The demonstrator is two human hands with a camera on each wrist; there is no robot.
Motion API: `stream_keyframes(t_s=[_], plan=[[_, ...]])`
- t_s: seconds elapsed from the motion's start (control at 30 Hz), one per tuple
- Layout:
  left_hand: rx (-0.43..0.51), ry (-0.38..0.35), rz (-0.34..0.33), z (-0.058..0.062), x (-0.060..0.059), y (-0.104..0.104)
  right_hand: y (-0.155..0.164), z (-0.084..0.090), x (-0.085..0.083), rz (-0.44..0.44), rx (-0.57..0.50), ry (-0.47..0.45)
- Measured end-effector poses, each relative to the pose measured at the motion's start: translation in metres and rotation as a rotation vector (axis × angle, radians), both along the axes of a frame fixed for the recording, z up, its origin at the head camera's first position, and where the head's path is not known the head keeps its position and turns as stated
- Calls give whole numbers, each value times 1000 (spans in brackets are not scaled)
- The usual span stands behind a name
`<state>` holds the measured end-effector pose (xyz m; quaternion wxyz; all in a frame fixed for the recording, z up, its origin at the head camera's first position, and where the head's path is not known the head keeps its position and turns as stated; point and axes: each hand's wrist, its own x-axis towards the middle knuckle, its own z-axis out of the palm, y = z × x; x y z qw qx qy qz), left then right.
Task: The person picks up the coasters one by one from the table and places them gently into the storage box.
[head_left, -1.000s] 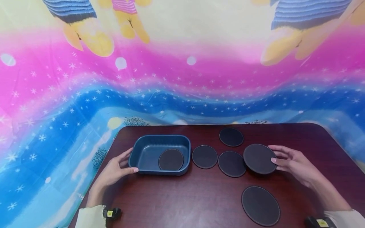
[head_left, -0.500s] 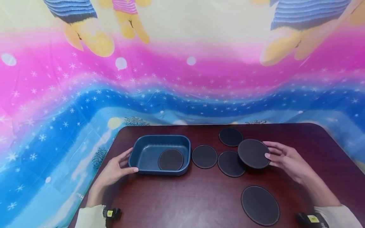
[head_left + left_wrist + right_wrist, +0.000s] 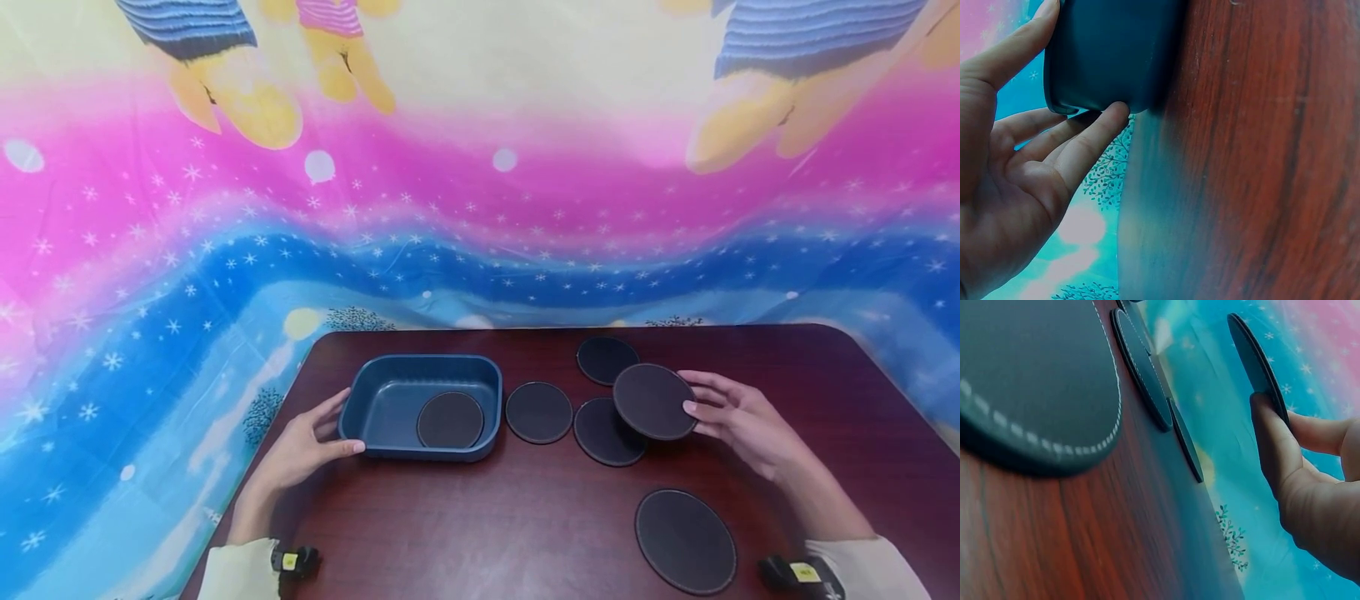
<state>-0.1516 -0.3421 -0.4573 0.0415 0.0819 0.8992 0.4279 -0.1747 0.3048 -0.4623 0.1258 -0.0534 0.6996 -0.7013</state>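
Observation:
My right hand (image 3: 738, 421) pinches a round black coaster (image 3: 654, 402) by its right edge, thumb on top and fingers beneath. In the right wrist view the pinched coaster (image 3: 1260, 365) is seen edge-on, raised off the table, with the thumb on one face. From the head it overlaps another coaster (image 3: 603, 433) lying flat. My left hand (image 3: 303, 446) grips the left end of a dark blue rectangular baking dish (image 3: 442, 455), its thumb at the front corner. In the left wrist view, fingertips (image 3: 1116, 112) touch the dish's side wall (image 3: 1110, 56). One coaster (image 3: 450, 421) lies inside the dish, toward its right end.
More black coasters lie flat on the dark red wooden table (image 3: 465, 525): one beside the dish (image 3: 538, 412), one at the back (image 3: 607, 361), and one near the front (image 3: 686, 542), which has white edge stitching. A colourful printed cloth (image 3: 480, 208) hangs behind the table.
My right hand has carried the pinched coaster leftward and slightly up in the head view, so it now covers part of the flat coaster. My left hand and the dish have stayed put.

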Motion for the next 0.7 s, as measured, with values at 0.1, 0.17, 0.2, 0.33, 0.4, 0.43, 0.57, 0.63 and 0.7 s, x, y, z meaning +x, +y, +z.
stream_keyframes(t_s=[0.1, 0.17, 0.2, 0.33, 0.4, 0.43, 0.57, 0.63, 0.7], plan=[[-9, 1, 1, -2, -1, -1, -4, 0, 0, -2, 16, -5], [-14, -1, 6, -3, -1, -1, -6, 1, -1, -1, 24, -3], [-22, 1, 4, -4, -1, -1, -8, 2, -1, -1, 26, 0], [-17, -5, 10, -4, -1, 0, -16, 6, -2, 6, 17, 6], [-18, -5, 3, -3, 0, -1, -20, 7, -2, 10, 17, 7], [-11, -9, 6, -3, 0, -1, -22, 8, -2, 12, 18, 4], [-6, -9, -2, -1, 0, 0, -30, 10, -2, 9, 31, -4], [1, -11, 0, 0, 0, 0, -33, 11, -2, 8, 33, -5], [0, -13, 0, 0, -1, 0, -36, 13, -3, 11, 34, 0]])
